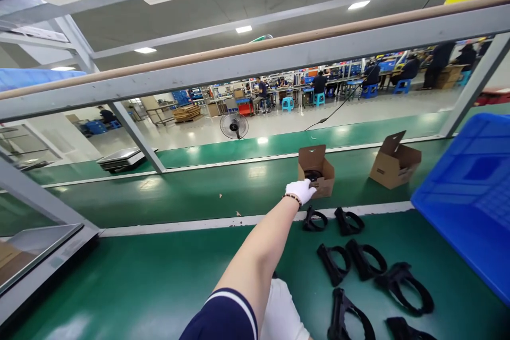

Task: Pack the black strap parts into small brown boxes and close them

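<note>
My left arm reaches far out over the green belt. My left hand (302, 190), in a white glove, rests on the front rim of a small open cardboard box (323, 176), with its fingers curled over the edge. A black part (313, 174) lies inside that box. My right hand (283, 312), also gloved, stays low and close to me, partly hidden behind my left arm; what it holds is not visible. Several black strap-like parts (360, 259) lie on the green worktop just right of my arm.
A second open cardboard box (394, 162) sits on the belt further right. A blue plastic crate (470, 196) fills the right edge. A grey metal frame (255, 61) crosses overhead, and a flat scale (121, 158) stands at far left. Other people work at distant benches.
</note>
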`<state>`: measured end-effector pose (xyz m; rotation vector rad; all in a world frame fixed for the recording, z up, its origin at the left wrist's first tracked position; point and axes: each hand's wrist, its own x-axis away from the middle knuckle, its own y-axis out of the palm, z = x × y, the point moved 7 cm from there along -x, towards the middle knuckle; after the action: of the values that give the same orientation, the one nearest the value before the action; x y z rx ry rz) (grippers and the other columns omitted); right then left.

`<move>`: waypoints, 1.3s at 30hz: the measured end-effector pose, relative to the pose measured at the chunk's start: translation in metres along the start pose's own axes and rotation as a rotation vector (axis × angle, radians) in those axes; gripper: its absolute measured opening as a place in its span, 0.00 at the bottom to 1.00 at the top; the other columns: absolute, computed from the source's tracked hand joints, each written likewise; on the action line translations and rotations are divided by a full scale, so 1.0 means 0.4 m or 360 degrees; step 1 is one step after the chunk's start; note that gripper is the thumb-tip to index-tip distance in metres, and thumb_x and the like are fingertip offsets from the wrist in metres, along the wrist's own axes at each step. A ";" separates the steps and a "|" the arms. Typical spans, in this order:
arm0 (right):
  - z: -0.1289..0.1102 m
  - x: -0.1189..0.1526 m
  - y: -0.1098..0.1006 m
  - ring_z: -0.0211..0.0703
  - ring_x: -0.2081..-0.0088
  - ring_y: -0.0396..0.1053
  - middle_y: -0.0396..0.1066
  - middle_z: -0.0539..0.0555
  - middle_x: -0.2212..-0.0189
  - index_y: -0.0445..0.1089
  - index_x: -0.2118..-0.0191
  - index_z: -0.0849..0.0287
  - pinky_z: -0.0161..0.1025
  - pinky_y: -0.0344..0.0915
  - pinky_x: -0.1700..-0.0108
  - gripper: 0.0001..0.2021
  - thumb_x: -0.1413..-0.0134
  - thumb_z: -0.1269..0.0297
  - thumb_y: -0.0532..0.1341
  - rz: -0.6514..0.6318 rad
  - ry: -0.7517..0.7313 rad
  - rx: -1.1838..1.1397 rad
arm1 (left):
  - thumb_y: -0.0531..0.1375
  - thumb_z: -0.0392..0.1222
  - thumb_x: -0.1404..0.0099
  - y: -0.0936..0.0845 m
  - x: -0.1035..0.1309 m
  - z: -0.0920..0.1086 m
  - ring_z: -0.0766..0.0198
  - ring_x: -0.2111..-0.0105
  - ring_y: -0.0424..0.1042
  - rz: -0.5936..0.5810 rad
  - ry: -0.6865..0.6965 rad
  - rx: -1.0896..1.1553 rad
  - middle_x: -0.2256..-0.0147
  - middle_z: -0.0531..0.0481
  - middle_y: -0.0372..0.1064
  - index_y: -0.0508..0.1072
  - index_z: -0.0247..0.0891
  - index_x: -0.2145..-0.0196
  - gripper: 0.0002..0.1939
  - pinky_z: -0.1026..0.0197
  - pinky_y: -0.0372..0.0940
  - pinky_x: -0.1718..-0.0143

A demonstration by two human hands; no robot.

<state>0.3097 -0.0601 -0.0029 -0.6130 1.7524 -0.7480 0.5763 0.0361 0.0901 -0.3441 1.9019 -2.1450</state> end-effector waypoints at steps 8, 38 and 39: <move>-0.002 -0.009 -0.049 0.43 0.74 0.59 0.62 0.52 0.77 0.64 0.68 0.56 0.40 0.55 0.68 0.03 0.48 0.66 0.54 0.0138 -0.0013 0.0009 | 0.57 0.46 0.32 -0.036 0.030 -0.161 0.59 0.56 0.70 -0.0077 -0.0278 -0.0053 0.52 0.44 0.67 0.68 0.35 0.50 0.16 0.51 0.69 0.55; -0.271 -0.123 -0.154 0.46 0.77 0.63 0.66 0.56 0.77 0.70 0.72 0.57 0.42 0.56 0.78 0.09 0.52 0.72 0.52 -0.0648 -0.0781 -0.0103 | 0.53 0.69 0.41 0.110 1.060 -0.312 0.45 0.34 0.43 0.1017 -0.0452 0.1437 0.33 0.33 0.37 0.38 0.33 0.33 0.52 0.42 0.46 0.35; -0.259 -0.132 -0.182 0.46 0.73 0.66 0.69 0.57 0.73 0.71 0.68 0.56 0.42 0.61 0.75 0.11 0.49 0.71 0.52 -0.0582 -0.0771 -0.0235 | 0.52 0.68 0.39 0.118 1.047 -0.320 0.46 0.34 0.42 0.1003 -0.0474 0.1496 0.33 0.34 0.36 0.37 0.33 0.33 0.51 0.43 0.44 0.34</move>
<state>0.2283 -0.0515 0.1073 -1.1343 1.2661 -0.6485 0.1405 0.0072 0.0318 0.1192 0.5762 -2.0834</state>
